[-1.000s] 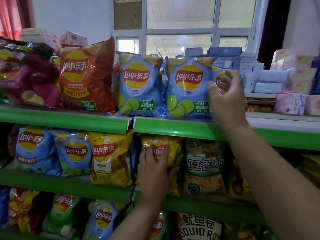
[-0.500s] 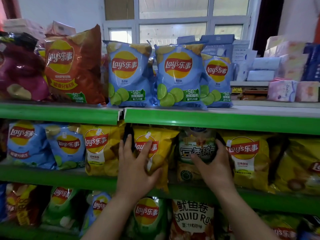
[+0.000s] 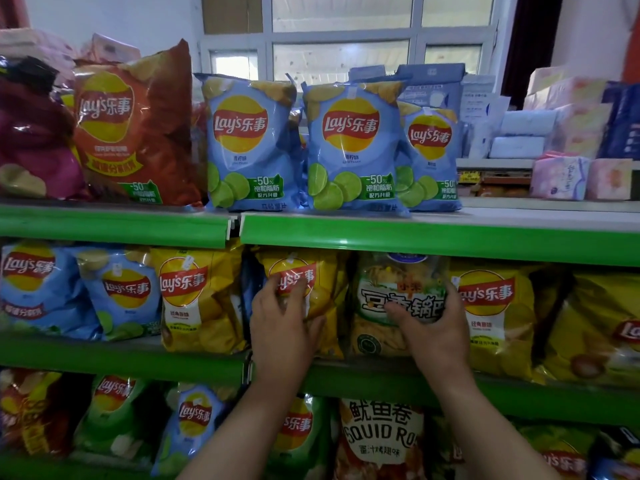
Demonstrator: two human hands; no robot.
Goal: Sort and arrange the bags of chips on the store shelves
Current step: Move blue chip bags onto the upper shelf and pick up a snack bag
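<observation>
Both hands are raised to the middle shelf (image 3: 398, 379). The left hand (image 3: 282, 327) is laid flat on a yellow bag (image 3: 322, 296), its fingers (image 3: 298, 289) held loosely together over the logo, the thumb set against the bag's lower front. The right hand (image 3: 433, 327) is wrapped around the lower half of a clear bag (image 3: 398, 292) just beside the yellow one; the fingers are curled around its right edge and the thumb is pressed across its front, so the bag is gripped. Both bags are stood upright between other yellow bags. On the top shelf (image 3: 415, 233), three blue bags (image 3: 349, 147) are lined up side by side, with a red bag (image 3: 138, 126) to their left. Green bags and a squid-roll bag (image 3: 381, 438) are seen on the shelf below.
</observation>
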